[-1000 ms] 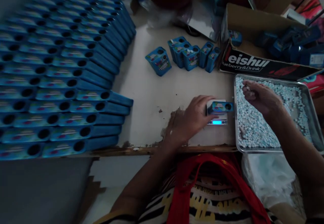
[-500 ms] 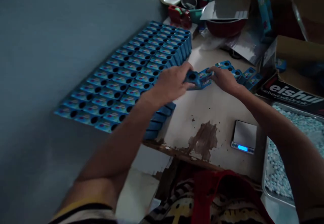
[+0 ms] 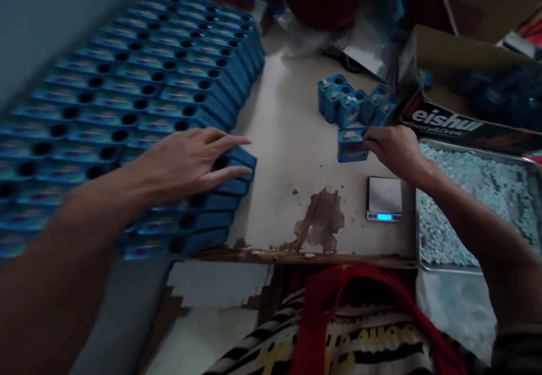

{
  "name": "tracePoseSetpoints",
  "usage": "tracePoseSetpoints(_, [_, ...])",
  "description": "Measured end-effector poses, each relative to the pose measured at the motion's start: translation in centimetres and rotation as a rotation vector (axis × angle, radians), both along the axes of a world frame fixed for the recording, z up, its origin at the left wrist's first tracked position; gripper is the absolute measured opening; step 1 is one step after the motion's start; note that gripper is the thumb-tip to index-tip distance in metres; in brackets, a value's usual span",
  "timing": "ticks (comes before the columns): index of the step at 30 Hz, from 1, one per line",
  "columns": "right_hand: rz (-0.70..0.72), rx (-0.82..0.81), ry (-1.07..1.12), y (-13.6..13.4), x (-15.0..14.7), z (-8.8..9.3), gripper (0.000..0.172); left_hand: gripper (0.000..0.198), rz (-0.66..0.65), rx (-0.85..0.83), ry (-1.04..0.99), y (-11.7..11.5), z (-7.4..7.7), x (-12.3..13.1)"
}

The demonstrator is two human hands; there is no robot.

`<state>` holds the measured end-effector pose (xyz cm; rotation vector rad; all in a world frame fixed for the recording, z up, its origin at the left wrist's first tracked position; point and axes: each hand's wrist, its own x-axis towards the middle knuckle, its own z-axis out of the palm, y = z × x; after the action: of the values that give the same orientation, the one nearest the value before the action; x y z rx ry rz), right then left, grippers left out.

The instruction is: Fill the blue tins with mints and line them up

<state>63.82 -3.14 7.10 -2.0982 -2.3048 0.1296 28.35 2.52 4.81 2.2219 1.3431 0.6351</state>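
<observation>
My left hand (image 3: 186,157) reaches over the near part of the packed rows of blue boxes (image 3: 178,95). Its thumb and forefinger straddle a blue box (image 3: 241,157) at the right edge of the rows, partly hidden by the hand. Each box top has a printed label and a dark round hole. My right hand (image 3: 392,149) pinches another blue box (image 3: 351,144) by its right end, low over the table behind the scale. Just beyond it stand several blue boxes (image 3: 349,104), a few with pale pieces on top.
A small digital scale (image 3: 384,197) with a lit display sits on the worn table (image 3: 283,155). To the right is a metal tray (image 3: 451,267) of pale blue pellets. Behind it stands a cardboard carton (image 3: 449,121) holding blue boxes. A red bowl (image 3: 324,11) is at the back.
My hands have moved apart: the left went to the rows with a box, the right drew another box toward the standing boxes and scale. The view has shifted, bringing the table closer.
</observation>
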Motion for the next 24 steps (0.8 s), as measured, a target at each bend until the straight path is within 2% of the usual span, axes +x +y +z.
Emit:
tracePoseSetpoints(2, [-0.077, -0.058, -0.003, -4.7, 1.6, 0.7, 0.028, 0.065, -0.04, -0.012, 0.007, -1.7, 0.0, 2.5])
tracePoseSetpoints(4, [-0.147, -0.114, 0.002, -8.8, 2.5, 0.6, 0.027, 0.068, -0.046, -0.014, 0.024, -3.2, -0.7, 3.1])
tracePoseSetpoints(6, [-0.188, -0.137, 0.017, -11.8, 3.0, -0.2, 0.026, 0.063, -0.027, -0.01, 0.061, -4.0, -2.0, 1.5])
tracePoseSetpoints(8, [-0.218, -0.14, 0.043, -13.8, 3.0, -1.2, 0.025, 0.052, -0.022, 0.003, 0.128, -4.0, -3.5, -1.4])
tracePoseSetpoints(10, [-0.248, -0.117, 0.111, -14.9, 3.1, -2.1, 0.022, 0.058, -0.066, 0.025, 0.216, -3.6, -4.5, -4.0])
tracePoseSetpoints(12, [-0.291, -0.038, 0.266, -15.6, 3.7, -2.6, 0.015, 0.072, -0.11, 0.063, 0.29, -3.4, -4.5, -5.2])
tracePoseSetpoints(14, [-0.374, 0.083, 0.538, -16.3, 5.3, -2.7, 0.013, 0.081, -0.13, 0.106, 0.346, -3.7, -3.6, -5.1])
tracePoseSetpoints(16, [-0.535, 0.198, 0.921, -17.1, 8.0, -2.7, 0.024, 0.084, -0.135, 0.161, 0.379, -4.4, -2.5, -4.1])
tracePoseSetpoints(19, [-0.922, 0.267, 1.519, -18.3, 12.8, -3.2, 0.045, 0.09, -0.166, 0.274, 0.362, -5.6, -2.0, -1.7])
tracePoseSetpoints(21, [-1.144, 0.268, 1.702, -19.2, 15.3, -4.0, 0.043, 0.082, -0.213, 0.304, 0.346, -6.2, -2.6, 0.3])
tracePoseSetpoints(24, [-1.365, 0.25, 1.764, -20.6, 16.6, -5.3, 0.03, 0.056, -0.243, 0.244, 0.323, -7.1, -3.6, 3.5])
